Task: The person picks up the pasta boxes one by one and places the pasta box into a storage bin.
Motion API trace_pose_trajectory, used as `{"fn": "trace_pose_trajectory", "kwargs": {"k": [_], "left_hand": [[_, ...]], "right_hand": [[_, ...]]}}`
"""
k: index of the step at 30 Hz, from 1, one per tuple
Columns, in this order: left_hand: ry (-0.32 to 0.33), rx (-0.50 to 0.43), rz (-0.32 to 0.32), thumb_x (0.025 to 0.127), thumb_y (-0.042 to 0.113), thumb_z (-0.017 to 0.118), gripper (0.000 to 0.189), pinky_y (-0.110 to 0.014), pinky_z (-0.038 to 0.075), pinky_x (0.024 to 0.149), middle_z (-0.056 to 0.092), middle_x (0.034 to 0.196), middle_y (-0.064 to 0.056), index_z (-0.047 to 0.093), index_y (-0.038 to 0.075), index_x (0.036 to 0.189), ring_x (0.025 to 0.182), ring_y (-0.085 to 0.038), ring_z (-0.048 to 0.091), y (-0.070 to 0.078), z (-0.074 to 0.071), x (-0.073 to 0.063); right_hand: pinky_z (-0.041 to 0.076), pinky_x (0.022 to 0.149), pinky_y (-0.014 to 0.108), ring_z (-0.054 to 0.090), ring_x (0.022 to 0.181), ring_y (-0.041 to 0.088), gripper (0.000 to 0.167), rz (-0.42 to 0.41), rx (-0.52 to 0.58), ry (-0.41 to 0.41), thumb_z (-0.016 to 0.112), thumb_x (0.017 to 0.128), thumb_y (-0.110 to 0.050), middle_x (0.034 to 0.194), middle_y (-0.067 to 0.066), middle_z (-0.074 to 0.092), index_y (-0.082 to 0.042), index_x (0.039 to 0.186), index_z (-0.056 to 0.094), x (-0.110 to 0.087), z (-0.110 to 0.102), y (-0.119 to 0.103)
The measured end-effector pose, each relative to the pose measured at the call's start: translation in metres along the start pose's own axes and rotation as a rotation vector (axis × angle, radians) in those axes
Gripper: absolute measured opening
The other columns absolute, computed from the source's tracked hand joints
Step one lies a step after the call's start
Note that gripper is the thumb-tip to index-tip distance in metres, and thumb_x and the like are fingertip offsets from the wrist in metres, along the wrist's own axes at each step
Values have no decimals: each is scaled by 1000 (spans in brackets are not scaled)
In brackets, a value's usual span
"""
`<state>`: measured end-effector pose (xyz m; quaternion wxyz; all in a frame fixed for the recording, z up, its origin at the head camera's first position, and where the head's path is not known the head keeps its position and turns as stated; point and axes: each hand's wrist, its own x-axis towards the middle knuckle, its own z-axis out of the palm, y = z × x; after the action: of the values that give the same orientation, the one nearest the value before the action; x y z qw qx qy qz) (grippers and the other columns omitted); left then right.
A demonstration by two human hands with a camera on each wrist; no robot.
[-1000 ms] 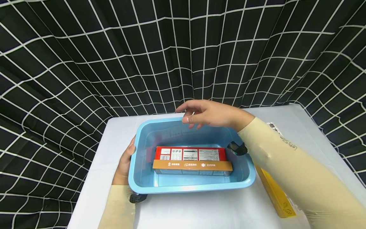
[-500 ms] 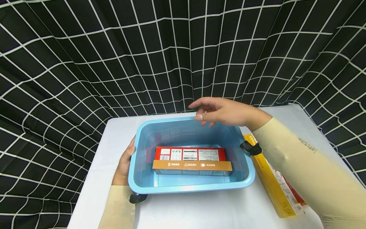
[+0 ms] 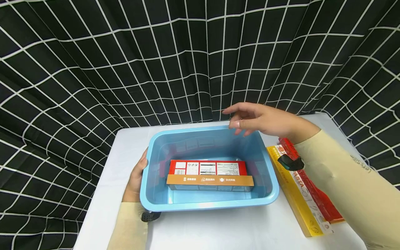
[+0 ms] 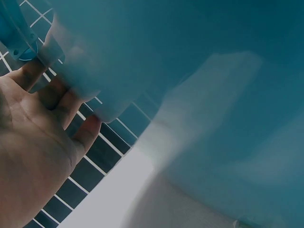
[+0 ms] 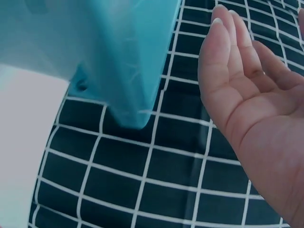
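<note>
My left hand [image 3: 136,177] is at the left end of a light blue plastic bin [image 3: 209,205]. In the left wrist view its fairly straight fingers [image 4: 87,134] touch the bin's outer wall below the rim; part of the hand is hidden behind the plastic. Inside the bin lies a long red and orange-brown carton [image 3: 210,180] with printed labels. Over the bin's back right rim hovers my right hand [image 3: 265,119], its fingers loosely bent and holding nothing. The right wrist view shows that palm [image 5: 268,126] bare and apart from the bin.
To the right of the bin, a yellow and white pasta box [image 3: 295,192] lies on the white table [image 3: 193,231]. Beside it is a red box [image 3: 322,201], partly covered by the right forearm. A black curtain [image 3: 175,69] with white grid lines hangs behind the table.
My right hand has moved to the right, away from the middle of the bin, uncovering more of the yellow and red boxes. The left hand, bin and carton stay in place.
</note>
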<state>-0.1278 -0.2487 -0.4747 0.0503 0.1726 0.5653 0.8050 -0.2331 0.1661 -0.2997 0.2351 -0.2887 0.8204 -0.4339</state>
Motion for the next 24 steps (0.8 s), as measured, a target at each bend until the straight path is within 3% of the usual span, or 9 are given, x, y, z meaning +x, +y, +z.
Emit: {"fn": "trace_pose_trajectory", "kwargs": {"k": [6,15,24], "left_hand": [[10,7,-4,110,34,36,69,-41,24,127,30,176,-8,23,16,175,162,-27,23,2,1,-1],[32,12,-26,109,38,38,70,-47,19,128,26,177,-10,23,18,175,163,-30,19,0,1,-1],[48,46,-30,109,39,40,71,-43,24,126,29,176,-10,25,18,175,162,-29,22,0,-2,-1]], "right_hand": [[59,93,47,68,112,30,56,40,-12,27,67,110,-36,125,16,67,-16,159,51,-11,-3,12],[59,91,48,70,108,33,54,36,-21,40,64,111,-33,126,15,67,-11,158,51,-21,-6,24],[61,89,48,70,114,33,58,94,6,100,67,108,-37,130,8,72,-15,159,50,-39,-14,44]]}}
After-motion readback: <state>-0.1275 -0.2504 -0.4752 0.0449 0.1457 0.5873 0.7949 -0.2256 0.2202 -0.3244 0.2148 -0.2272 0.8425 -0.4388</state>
